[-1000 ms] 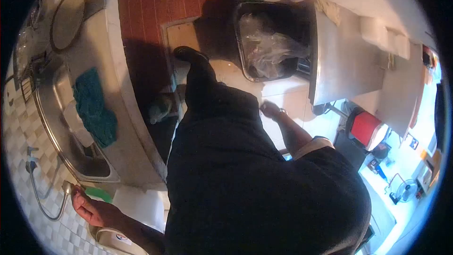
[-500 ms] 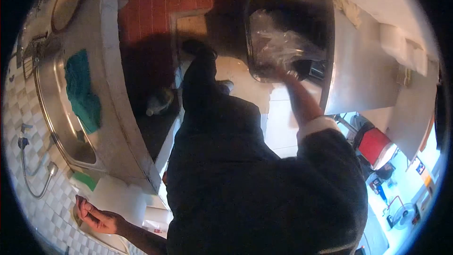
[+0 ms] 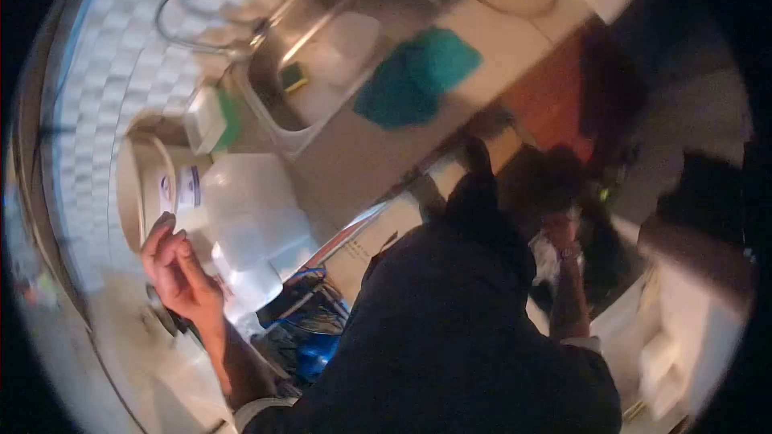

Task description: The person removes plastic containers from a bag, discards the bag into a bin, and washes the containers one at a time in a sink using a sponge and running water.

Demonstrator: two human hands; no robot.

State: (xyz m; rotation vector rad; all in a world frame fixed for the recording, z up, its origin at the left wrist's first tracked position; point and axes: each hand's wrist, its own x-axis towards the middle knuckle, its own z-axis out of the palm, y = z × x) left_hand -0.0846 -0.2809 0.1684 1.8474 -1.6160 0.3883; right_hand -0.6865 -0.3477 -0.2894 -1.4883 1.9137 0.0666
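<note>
Left hand (image 3: 185, 273) hung raised at the left, by the beige bucket (image 3: 129, 185) and the translucent jug (image 3: 253, 185); touching either, couldn't tell. Its fingers were curled, tips close, nothing visible in them; whether tips met, unclear. Right hand (image 3: 560, 231) was down at the right, over the black bin (image 3: 607, 253), beside pale clear plastic (image 3: 545, 265); blur and shadow hid its fingers, so couldn't tell if apart, together or clamped on the plastic. The plastic, the thing nearest that hand, lay at the bin's left side. Far side: tabletop (image 3: 354, 165) with sink (image 3: 296, 143), teal cloth (image 3: 418, 76) at the sink's right edge, sponge (image 3: 294, 77) inside. Step in hand, as judged: right hand reaching down at the bin, left idle. Any further move there seemed to call for fingers closing firmly on loose, slippery film, or letting go cleanly if already gripping.
</note>
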